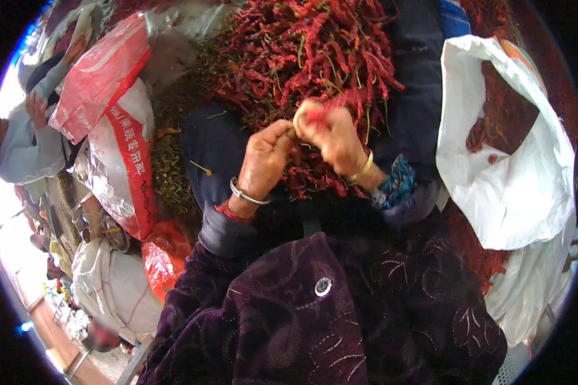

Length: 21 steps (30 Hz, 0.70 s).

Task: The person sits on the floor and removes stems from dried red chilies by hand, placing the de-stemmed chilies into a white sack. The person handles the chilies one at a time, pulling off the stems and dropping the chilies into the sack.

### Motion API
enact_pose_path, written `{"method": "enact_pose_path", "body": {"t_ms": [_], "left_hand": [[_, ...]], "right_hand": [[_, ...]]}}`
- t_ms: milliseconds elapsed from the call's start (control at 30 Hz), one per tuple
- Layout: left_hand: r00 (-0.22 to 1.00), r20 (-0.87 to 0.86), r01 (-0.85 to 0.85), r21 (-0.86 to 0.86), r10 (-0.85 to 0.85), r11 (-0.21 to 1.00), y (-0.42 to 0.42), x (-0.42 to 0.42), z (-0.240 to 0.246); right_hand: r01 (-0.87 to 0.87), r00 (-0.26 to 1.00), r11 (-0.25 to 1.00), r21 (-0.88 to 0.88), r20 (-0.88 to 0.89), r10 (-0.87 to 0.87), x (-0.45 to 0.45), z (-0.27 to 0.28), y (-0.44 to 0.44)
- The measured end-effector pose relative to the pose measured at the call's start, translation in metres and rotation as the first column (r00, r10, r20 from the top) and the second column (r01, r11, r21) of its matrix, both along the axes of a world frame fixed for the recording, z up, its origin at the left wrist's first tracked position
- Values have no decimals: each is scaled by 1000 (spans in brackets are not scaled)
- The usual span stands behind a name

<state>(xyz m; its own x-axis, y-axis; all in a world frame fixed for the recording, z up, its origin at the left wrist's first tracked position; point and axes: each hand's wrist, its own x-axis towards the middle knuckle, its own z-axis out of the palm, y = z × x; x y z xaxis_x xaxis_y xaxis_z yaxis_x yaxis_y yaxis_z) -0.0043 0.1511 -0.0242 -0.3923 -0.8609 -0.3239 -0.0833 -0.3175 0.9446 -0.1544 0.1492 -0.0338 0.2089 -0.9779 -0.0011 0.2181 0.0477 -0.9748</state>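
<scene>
A heap of dried red chillies (313,53), many with greenish stems, lies between my legs. My right hand (339,139), blurred by motion, grips red chillies (325,113) just above the heap. Close against it, my left hand (267,154) has its thumb and fingers pinched together on what looks like a chilli stem; the fingertips partly hide it. More chillies (303,180) lie below both hands, near my lap.
An open white woven sack (501,192) with chillies inside stands at my right. Discarded stems (176,178) cover the ground at my left, beside a red and white printed sack (130,159). Another person's hand (36,108) shows at far left.
</scene>
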Motion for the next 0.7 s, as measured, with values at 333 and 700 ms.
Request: {"method": "enact_pose_path", "body": {"t_ms": [333,700], "left_hand": [[935,151,-307,-105,320,946,-6,44,-1],[557,615,198,-751,559,629,-73,101,2]], "right_hand": [[-140,955,982,125,277,101,4,4,1],[-131,930,912,388,368,-23,-12,-8,-17]]}}
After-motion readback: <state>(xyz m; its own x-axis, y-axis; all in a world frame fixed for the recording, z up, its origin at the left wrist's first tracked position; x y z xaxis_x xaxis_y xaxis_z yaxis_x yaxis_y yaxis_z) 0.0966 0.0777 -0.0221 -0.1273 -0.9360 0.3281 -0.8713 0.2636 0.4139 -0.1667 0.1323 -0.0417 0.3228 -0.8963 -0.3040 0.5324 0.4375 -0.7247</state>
